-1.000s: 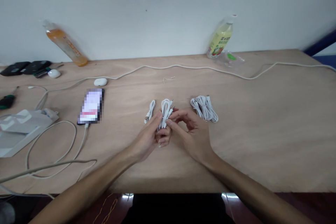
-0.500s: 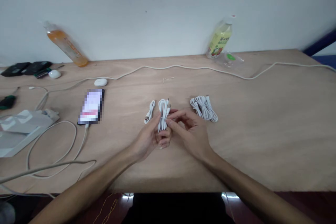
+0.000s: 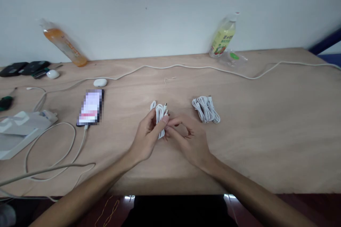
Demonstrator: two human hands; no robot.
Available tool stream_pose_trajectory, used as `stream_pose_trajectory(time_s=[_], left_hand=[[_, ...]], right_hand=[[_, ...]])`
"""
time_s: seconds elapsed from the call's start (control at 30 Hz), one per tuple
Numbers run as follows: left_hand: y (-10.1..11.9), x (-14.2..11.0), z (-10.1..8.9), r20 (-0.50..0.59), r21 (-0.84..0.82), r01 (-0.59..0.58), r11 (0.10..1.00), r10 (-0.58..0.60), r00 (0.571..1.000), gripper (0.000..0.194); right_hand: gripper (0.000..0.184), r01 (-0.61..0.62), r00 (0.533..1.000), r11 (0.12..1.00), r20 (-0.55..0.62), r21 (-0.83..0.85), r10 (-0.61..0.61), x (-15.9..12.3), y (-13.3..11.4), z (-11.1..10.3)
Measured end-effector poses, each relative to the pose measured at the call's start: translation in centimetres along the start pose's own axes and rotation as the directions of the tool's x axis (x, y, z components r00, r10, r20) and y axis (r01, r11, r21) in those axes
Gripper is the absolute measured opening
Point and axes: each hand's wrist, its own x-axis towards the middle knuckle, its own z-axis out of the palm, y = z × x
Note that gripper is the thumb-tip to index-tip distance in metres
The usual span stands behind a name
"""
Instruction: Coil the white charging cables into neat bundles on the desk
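Cable bundle [image 3: 160, 115] standing upright in both hands.
Left hand [image 3: 145, 138] is pinching it; right hand [image 3: 190, 142] is closing on its right side.

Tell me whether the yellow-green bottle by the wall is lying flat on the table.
No: the yellow-green bottle stands on its base at the table's far edge.

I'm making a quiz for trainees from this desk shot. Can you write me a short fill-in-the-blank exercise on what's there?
1. The left hand grips a coiled ____ cable bundle.
2. A second cable bundle lies on the table to the ____ of both hands.
3. The phone lies flat with a ____ plugged into its near end.
4. The orange bottle leans against the ____.

Missing words: white; right; cable; wall
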Motion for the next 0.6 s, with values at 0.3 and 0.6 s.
stream_pose_trajectory(time_s=[0.3, 0.6], left_hand=[[-0.7, -0.6, 0.3, -0.010, 0.068, 0.008, 0.998, -0.008, 1.000, 0.041], [-1.2, -0.8, 0.6, -0.102, -0.001, 0.127, 0.992, -0.127, 0.987, 0.062]], right_hand=[[0.019, 0.117, 0.991, 0.988, 0.078, -0.100, -0.110, 0.2, 0.3, -0.4], [0.022, -0.025, 0.998, 0.999, 0.059, -0.037, 0.027, 0.4, 0.1, -0.2]])
